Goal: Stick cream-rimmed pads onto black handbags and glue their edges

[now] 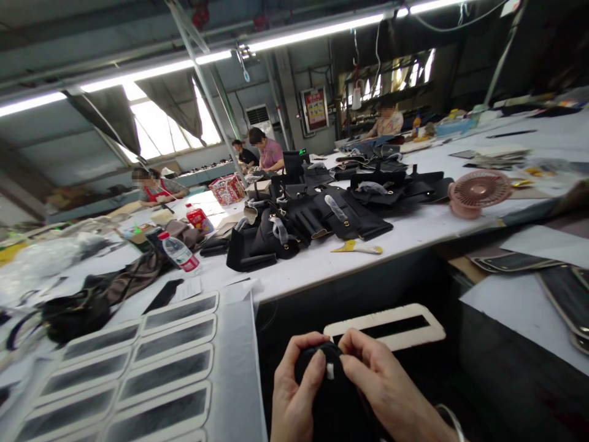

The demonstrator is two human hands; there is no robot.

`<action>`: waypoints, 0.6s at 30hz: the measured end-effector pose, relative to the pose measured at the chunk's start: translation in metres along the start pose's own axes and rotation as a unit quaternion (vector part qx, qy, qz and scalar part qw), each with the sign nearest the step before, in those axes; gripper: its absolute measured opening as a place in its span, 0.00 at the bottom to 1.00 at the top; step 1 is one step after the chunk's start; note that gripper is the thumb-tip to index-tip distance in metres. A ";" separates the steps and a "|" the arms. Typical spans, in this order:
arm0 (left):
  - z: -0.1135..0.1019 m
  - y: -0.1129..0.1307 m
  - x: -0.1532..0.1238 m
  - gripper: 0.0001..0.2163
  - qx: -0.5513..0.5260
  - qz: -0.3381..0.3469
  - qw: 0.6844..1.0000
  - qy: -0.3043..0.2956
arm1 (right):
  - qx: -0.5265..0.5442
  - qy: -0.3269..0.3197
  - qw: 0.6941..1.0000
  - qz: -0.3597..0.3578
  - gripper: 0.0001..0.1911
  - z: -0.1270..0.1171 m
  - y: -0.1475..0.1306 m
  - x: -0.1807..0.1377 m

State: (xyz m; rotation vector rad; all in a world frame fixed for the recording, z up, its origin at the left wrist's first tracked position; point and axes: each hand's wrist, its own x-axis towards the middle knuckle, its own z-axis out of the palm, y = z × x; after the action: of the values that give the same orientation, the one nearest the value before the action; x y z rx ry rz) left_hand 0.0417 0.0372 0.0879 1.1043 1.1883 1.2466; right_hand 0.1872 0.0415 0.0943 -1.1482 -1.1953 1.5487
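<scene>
Low in the head view, my left hand (294, 383) and my right hand (384, 380) pinch the upper edge of a dark, soft-looking black piece (338, 408) between thumbs and fingers. A small white patch shows on it near my left thumb. Its lower part runs out of the picture, and its exact kind is unclear. Just beyond my fingers is a rounded rectangular panel (432, 325), black in the middle with a cream border; my hands partly cover it. A light band circles my right wrist.
Rows of cream-edged black panels (168, 362) lie at left. Black bags (294, 221) pile up on the white table (317, 276), with a yellow-and-white cutter (356, 247), a pink fan (478, 190) and a water bottle (181, 252). Several people sit farther back.
</scene>
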 end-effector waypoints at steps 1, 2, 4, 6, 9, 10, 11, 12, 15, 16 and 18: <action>0.001 0.000 0.000 0.17 0.004 0.003 1.000 0.002 | 0.004 0.002 1.000 0.001 0.11 0.000 0.000 0.001; 0.002 0.000 -0.001 0.17 0.006 0.002 1.000 0.002 | 0.010 0.007 1.000 0.003 0.10 0.001 0.000 0.003; 0.005 0.001 -0.002 0.16 0.009 0.000 1.000 0.005 | 0.014 0.022 1.000 0.004 0.09 0.003 -0.001 0.005; 0.007 0.001 -0.003 0.16 0.015 0.005 1.000 0.018 | 0.009 0.041 0.999 -0.003 0.08 0.005 -0.001 0.006; 0.006 0.001 -0.003 0.16 0.008 0.006 0.999 0.035 | 0.017 0.051 0.999 0.002 0.08 0.007 0.000 0.006; 0.004 0.000 -0.002 0.16 -0.002 -0.001 0.999 0.033 | 0.029 0.041 0.999 0.014 0.08 0.007 -0.001 0.005; 0.002 -0.002 -0.002 0.16 -0.015 -0.010 0.999 0.027 | 0.042 0.027 0.998 0.029 0.08 0.007 -0.001 0.005; 0.000 -0.003 -0.001 0.17 -0.029 -0.018 0.999 0.018 | 0.057 0.011 0.997 0.043 0.09 0.007 -0.002 0.004; -0.004 -0.007 0.003 0.18 -0.051 -0.029 0.998 -0.005 | 0.094 -0.018 0.993 0.071 0.11 0.004 -0.004 0.002; -0.005 -0.008 0.004 0.18 -0.048 -0.027 0.998 -0.006 | 0.100 -0.018 0.992 0.071 0.11 0.003 -0.005 0.003; -0.005 -0.009 0.005 0.18 -0.032 -0.021 0.999 0.006 | 0.102 -0.011 0.992 0.067 0.11 0.002 -0.004 0.004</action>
State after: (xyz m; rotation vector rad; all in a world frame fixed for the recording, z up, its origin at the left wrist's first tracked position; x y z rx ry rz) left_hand 0.0374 0.0422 0.0785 1.0210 1.1670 1.2511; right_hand 0.1850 0.0455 0.0981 -1.0964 -0.9644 1.7451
